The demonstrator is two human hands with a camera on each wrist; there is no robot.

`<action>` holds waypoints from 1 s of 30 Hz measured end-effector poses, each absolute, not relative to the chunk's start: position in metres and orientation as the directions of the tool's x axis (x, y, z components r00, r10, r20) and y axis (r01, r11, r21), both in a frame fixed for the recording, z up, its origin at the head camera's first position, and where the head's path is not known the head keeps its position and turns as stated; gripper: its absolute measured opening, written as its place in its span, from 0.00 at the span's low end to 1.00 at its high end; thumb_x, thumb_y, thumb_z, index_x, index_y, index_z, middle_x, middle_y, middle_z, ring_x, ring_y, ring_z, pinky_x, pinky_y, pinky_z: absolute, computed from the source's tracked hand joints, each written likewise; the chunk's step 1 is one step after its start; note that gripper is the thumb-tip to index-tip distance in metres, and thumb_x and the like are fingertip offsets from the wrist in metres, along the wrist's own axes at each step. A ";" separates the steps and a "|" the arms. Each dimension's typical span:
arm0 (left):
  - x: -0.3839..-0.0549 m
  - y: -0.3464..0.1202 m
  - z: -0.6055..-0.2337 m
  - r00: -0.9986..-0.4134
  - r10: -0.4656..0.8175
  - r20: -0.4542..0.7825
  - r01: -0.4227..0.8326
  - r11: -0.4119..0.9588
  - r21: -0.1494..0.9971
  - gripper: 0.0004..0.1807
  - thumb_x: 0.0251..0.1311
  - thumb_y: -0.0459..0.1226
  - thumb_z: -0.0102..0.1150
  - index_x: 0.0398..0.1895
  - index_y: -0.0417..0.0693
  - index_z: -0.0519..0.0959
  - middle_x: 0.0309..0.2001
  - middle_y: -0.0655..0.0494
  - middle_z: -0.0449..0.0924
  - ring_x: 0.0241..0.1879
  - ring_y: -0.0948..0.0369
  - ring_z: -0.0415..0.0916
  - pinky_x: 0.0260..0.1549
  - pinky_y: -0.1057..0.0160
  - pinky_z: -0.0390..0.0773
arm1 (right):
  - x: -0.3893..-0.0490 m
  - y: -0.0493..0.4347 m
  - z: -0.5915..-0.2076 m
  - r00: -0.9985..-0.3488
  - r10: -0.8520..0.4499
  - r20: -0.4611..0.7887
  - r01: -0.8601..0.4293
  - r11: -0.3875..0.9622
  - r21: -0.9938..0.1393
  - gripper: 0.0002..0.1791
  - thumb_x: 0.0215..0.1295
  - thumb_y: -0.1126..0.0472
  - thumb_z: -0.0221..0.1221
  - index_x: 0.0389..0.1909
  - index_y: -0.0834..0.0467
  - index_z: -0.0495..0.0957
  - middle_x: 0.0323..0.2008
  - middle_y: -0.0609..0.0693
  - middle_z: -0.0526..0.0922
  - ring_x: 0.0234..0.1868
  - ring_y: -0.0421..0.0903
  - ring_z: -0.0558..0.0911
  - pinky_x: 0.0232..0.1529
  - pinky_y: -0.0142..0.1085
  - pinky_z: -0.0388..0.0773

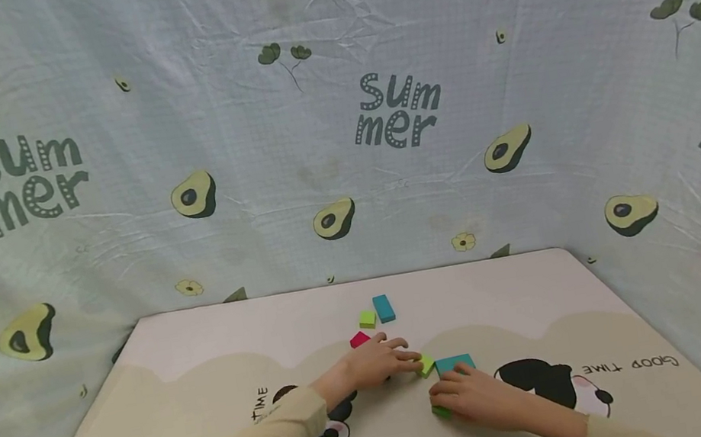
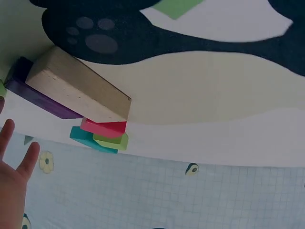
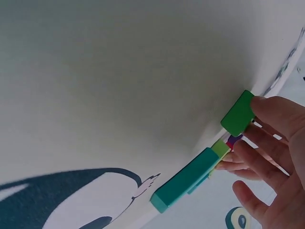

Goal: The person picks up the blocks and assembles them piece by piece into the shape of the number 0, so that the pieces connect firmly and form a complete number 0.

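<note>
In the head view my left hand reaches across the table with fingers spread, the fingertips right at a lime block. My right hand holds a green block between thumb and fingers, as the right wrist view shows. Just beyond the right hand lies a teal block, end to end with the lime block. In the left wrist view, a plain wooden block and a purple block lie beside my left hand; the left arm mostly hides them from the head camera.
Farther back lie a red block, another lime block and a second teal block. The table has a panda-print cover. Behind it hangs a pale curtain with avocado prints.
</note>
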State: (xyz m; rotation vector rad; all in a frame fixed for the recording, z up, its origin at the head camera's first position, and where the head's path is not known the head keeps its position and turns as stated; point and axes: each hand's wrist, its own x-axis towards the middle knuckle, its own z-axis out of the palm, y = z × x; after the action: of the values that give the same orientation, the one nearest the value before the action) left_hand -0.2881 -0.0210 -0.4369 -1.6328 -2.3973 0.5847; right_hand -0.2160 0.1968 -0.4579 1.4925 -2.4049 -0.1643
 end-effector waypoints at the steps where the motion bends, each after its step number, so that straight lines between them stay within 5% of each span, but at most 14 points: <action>1: -0.287 -0.021 -0.438 -0.377 0.924 -0.057 0.854 0.323 -0.407 0.24 0.57 0.40 0.54 0.58 0.68 0.67 0.59 0.71 0.68 0.57 0.65 0.65 0.49 0.64 0.69 | -0.215 0.198 -0.458 -0.421 -0.888 0.186 -0.856 0.457 0.241 0.15 0.53 0.56 0.61 0.43 0.47 0.75 0.43 0.39 0.78 0.43 0.38 0.73 0.42 0.37 0.70; 22: -0.282 -0.019 -0.448 -0.417 0.909 0.007 0.854 0.395 -0.338 0.24 0.57 0.40 0.54 0.58 0.70 0.67 0.58 0.68 0.69 0.50 0.66 0.67 0.46 0.68 0.68 | -0.207 0.227 -0.457 -0.551 -0.807 0.211 -0.789 0.586 0.183 0.19 0.47 0.46 0.63 0.41 0.47 0.75 0.37 0.40 0.78 0.40 0.40 0.73 0.42 0.40 0.69; 30: -0.281 -0.020 -0.449 -0.411 0.911 0.017 0.852 0.391 -0.349 0.21 0.60 0.43 0.50 0.57 0.69 0.67 0.58 0.68 0.69 0.50 0.67 0.67 0.44 0.69 0.68 | -0.213 0.249 -0.454 -0.517 -0.781 0.349 -0.784 0.596 0.172 0.21 0.39 0.52 0.68 0.38 0.49 0.76 0.34 0.40 0.76 0.36 0.38 0.71 0.37 0.38 0.68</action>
State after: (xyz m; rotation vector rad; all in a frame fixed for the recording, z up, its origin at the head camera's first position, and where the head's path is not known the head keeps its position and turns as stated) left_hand -0.2814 -0.0198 -0.4489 -1.5715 -2.4413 0.4256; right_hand -0.2134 0.2493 -0.4538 1.2574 -2.4365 0.0108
